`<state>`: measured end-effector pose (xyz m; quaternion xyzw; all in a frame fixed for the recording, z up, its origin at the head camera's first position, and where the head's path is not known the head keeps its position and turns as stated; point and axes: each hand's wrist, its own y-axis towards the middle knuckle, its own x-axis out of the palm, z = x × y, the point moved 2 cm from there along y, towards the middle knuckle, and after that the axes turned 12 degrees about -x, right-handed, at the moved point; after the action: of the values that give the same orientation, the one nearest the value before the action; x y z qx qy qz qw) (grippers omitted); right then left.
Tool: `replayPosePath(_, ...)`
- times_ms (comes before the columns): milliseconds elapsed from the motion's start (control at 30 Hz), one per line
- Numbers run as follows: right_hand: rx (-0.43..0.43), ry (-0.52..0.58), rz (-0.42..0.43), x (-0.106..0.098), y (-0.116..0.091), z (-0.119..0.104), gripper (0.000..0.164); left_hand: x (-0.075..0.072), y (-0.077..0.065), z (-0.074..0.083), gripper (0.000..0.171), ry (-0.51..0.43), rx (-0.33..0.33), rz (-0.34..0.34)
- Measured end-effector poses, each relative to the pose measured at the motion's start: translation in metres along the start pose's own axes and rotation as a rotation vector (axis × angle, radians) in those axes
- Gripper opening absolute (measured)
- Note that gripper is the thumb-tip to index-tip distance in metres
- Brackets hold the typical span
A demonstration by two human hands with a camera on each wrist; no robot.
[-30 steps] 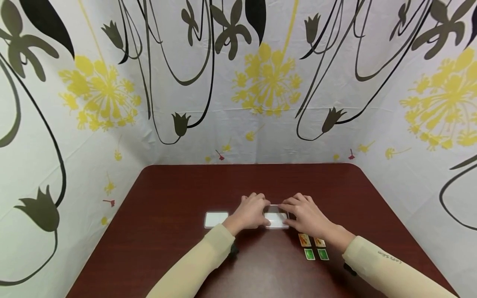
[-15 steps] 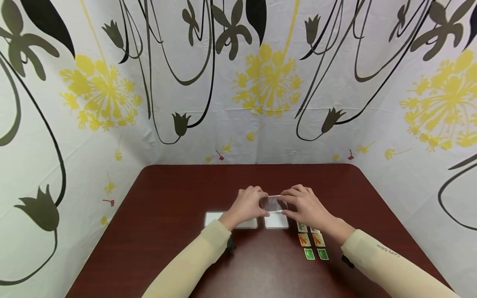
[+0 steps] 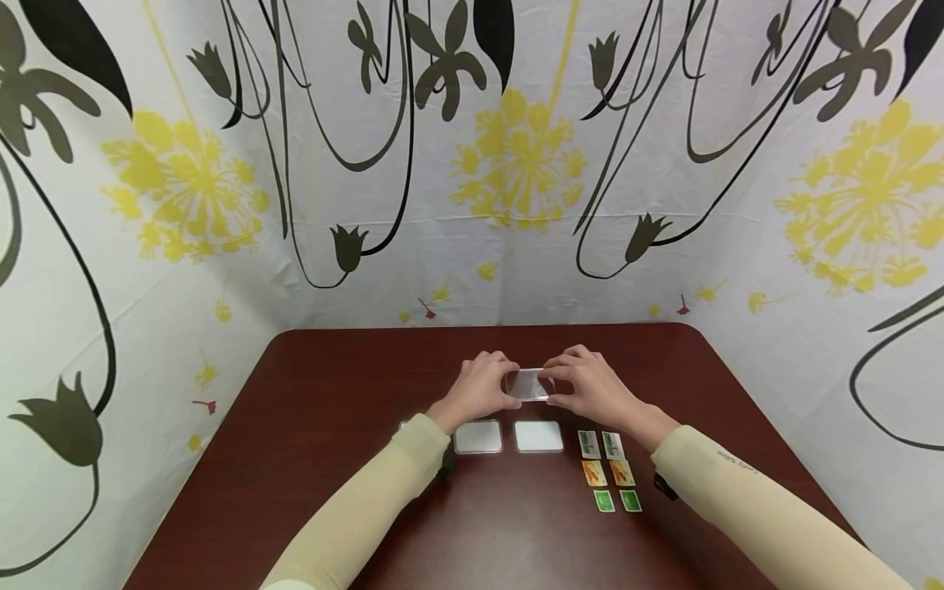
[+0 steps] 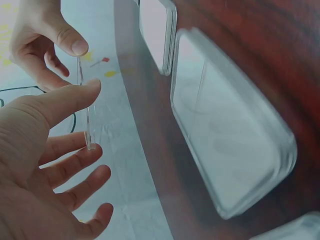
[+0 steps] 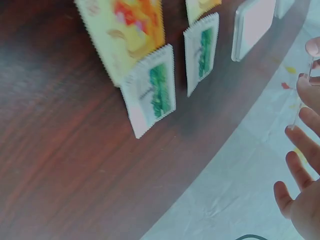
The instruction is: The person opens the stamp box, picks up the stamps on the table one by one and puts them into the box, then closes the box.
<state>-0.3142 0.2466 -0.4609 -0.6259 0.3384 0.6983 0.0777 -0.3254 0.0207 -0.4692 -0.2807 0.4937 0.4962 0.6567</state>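
A clear plastic lid (image 3: 528,385) is in the air over the table, beyond a row of flat cases. My left hand (image 3: 481,383) pinches its left end between thumb and fingers. At the other end my right hand (image 3: 590,383) pinches it too. In the left wrist view the lid (image 4: 90,122) appears edge-on. Nearest below it lies a case with a white inside (image 3: 538,437). To its left is another such case (image 3: 478,437), looking glossy in the left wrist view. A further case at the left is mostly covered by my left sleeve.
Right of the cases lie postage stamps in two columns: whitish-green stamps (image 3: 588,445), orange stamps (image 3: 594,473) and green stamps (image 3: 604,501). The dark red table (image 3: 354,369) ends at a patterned white cloth (image 3: 413,197) behind and on both sides.
Both hands have lifted the clear lid off the right-hand case and carried it up and away toward the table's far side. The right case and upper stamps are now uncovered.
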Motion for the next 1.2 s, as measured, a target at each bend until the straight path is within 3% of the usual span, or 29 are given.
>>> replayPosePath(500,0.108,0.066,-0.047,0.005,0.019,0.022,0.042,0.0,0.029,-0.01,0.063,-0.016,-0.029,-0.02)
replayPosePath(733,0.181,0.117,-0.073,0.013,0.023,0.034,0.042,0.003,0.04,-0.012,0.062,-0.036,-0.07,-0.069)
replayPosePath(933,0.229,0.164,-0.102,0.025,0.023,0.04,0.04,0.013,0.045,-0.017,0.061,-0.048,-0.106,-0.107)
replayPosePath(1200,0.262,0.177,-0.162,0.035,0.022,0.045,0.04,0.02,0.048,-0.017,0.057,-0.074,-0.105,-0.136)
